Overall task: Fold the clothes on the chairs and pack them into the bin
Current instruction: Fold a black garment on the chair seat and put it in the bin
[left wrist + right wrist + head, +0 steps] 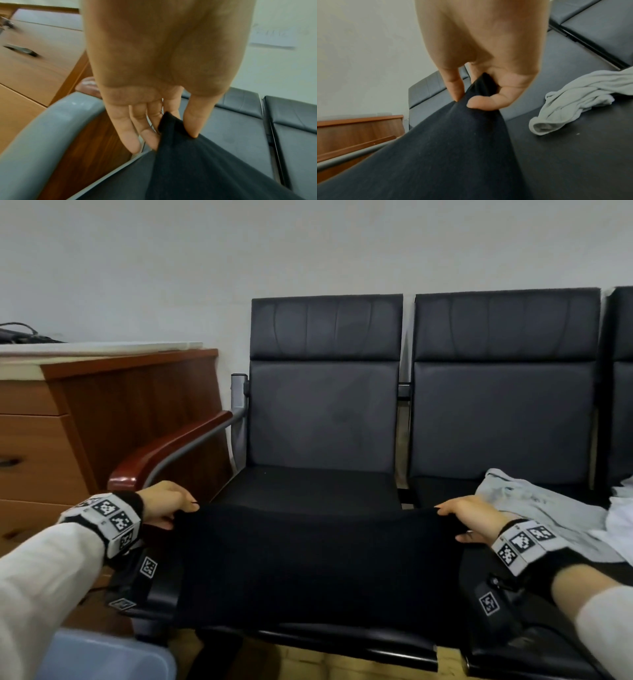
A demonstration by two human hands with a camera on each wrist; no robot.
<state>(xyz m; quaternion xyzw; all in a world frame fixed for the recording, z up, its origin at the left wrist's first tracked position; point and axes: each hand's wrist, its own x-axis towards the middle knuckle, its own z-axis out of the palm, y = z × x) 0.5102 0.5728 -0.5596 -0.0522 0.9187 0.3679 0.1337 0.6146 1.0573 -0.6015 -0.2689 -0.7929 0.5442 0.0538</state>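
A black garment point(315, 570) is stretched flat over the front of the left chair seat point(308, 484). My left hand point(168, 503) pinches its far left corner point(171, 125) between thumb and fingers. My right hand point(469, 517) grips the far right corner point(481, 86), fingers curled round the cloth. A crumpled light grey garment point(534, 508) lies on the neighbouring seat just right of my right hand, also in the right wrist view point(573, 100). A blue bin point(102, 655) shows at the bottom left, below my left arm.
A wooden drawer cabinet point(68, 422) stands left of the chairs, close to the chair's wood-topped armrest point(164, 450). A white cloth point(620, 518) lies at the right edge. The black chair backs point(325, 385) stand against a pale wall.
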